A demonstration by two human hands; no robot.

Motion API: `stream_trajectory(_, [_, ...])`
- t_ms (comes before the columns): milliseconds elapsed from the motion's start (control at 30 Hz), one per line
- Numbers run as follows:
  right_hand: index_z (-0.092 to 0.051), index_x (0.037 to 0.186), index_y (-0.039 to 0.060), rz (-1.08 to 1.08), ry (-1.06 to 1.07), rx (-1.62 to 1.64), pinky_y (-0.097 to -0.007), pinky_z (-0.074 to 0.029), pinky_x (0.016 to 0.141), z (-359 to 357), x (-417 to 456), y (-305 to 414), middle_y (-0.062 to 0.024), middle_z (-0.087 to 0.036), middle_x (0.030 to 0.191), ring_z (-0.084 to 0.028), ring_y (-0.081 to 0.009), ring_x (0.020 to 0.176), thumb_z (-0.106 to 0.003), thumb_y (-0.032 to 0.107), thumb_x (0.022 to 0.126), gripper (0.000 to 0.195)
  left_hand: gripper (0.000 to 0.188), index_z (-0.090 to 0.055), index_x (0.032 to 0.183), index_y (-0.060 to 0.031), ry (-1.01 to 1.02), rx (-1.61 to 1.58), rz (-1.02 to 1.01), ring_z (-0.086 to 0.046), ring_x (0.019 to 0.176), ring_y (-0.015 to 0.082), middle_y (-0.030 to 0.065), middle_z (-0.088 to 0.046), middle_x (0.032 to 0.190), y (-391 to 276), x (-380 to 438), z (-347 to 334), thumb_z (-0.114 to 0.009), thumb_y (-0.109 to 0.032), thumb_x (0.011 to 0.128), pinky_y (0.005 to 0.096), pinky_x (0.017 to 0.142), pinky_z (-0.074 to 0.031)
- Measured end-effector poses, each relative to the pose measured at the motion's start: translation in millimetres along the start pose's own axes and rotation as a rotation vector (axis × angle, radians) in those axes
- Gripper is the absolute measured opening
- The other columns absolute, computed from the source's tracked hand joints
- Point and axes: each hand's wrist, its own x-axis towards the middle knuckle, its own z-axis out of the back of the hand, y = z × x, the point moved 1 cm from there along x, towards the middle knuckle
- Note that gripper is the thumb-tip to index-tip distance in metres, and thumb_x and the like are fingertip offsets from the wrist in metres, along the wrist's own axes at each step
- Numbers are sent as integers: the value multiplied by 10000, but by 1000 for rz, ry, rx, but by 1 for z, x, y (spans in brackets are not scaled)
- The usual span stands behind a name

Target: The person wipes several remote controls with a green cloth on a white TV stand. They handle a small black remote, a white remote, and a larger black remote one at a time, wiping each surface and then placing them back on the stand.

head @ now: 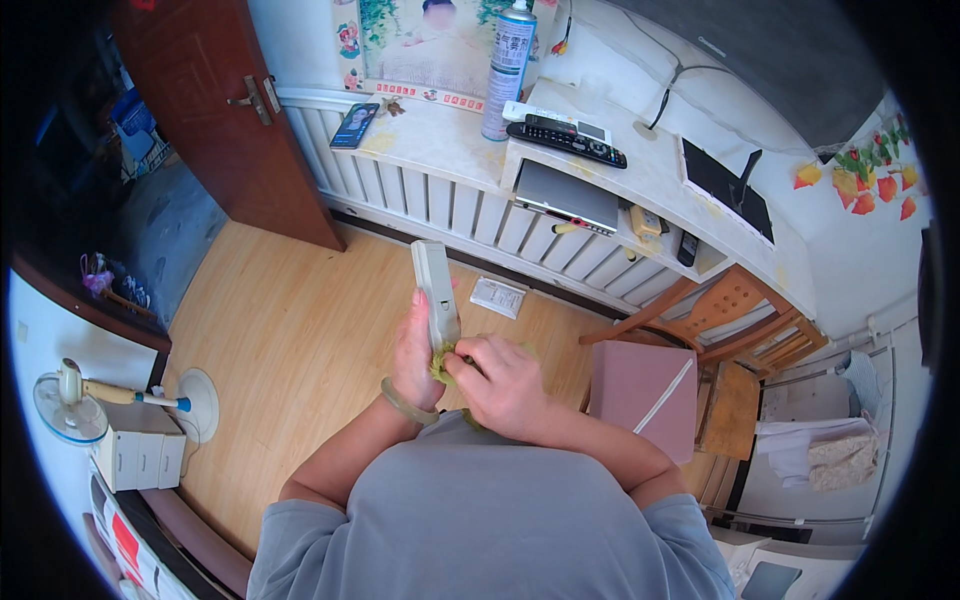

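Note:
My left hand (417,352) holds a long pale grey-white device (433,285), perhaps a remote control or handset, tilted upright in front of my chest. A small rectangular mark shows on its side. A yellow-green cloth (442,364) is pinched in my right hand (499,382) and touches the device's lower end. More of the cloth shows below the right hand. A bangle circles my left wrist. My fingers hide part of the cloth and of the device's lower end.
Ahead stands a shelf counter (450,154) with a phone (355,125), a spray can (510,71) and remote controls (566,144). A white packet (497,297) lies on the floor. Wooden chairs (705,315) stand right, a fan (71,405) left, and an open door (217,112) back left.

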Motion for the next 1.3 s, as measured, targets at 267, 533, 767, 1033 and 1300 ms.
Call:
stream_trajectory(267, [-663, 968, 24, 102, 4, 8, -332, -516, 666, -5, -7, 3, -78, -599, 971, -626, -221, 842, -665, 100, 720, 259, 669, -533, 1356, -14, -95, -63, 85, -506, 781, 109, 13, -545, 874, 0, 0, 3, -412, -586, 1030, 272, 712, -449])
stream_trajectory(533, [-653, 1029, 28, -52, -52, 34, -351, -528, 693, 11, -4, -10, -87, -627, 996, -641, -259, 863, -701, 89, 728, 311, 556, -573, 1273, -48, 58, -157, 42, -586, 839, 164, 57, -623, 953, 6, 11, 18, -412, -530, 1049, 314, 776, -493])
stream_trajectory(767, [-664, 1030, 44, -59, -19, -30, -347, -541, 704, 21, -2, -13, -82, -625, 1004, -648, -247, 874, -696, 95, 716, 319, 481, -587, 1208, -55, 129, -241, 161, -633, 941, 213, 110, -656, 1040, 14, 8, 20, -408, -478, 1063, 363, 858, -517])
stream_trajectory(1033, [-684, 974, 58, 52, -59, -36, -331, -480, 588, 9, -7, -10, -69, -630, 986, -630, -241, 796, -696, 61, 660, 314, 416, -592, 1143, -36, 174, -253, 201, -638, 897, 193, 100, -667, 997, 17, 0, 21, -421, -409, 1073, 340, 805, -527])
stream_trajectory(1300, [-684, 972, 51, -96, -117, -112, -346, -511, 608, 11, 2, -46, -85, -611, 935, -627, -264, 778, -739, 31, 693, 285, 399, -601, 1174, -41, 271, -143, 264, -647, 855, 194, 82, -668, 1003, 11, -10, 16, -421, -383, 1075, 337, 767, -536])
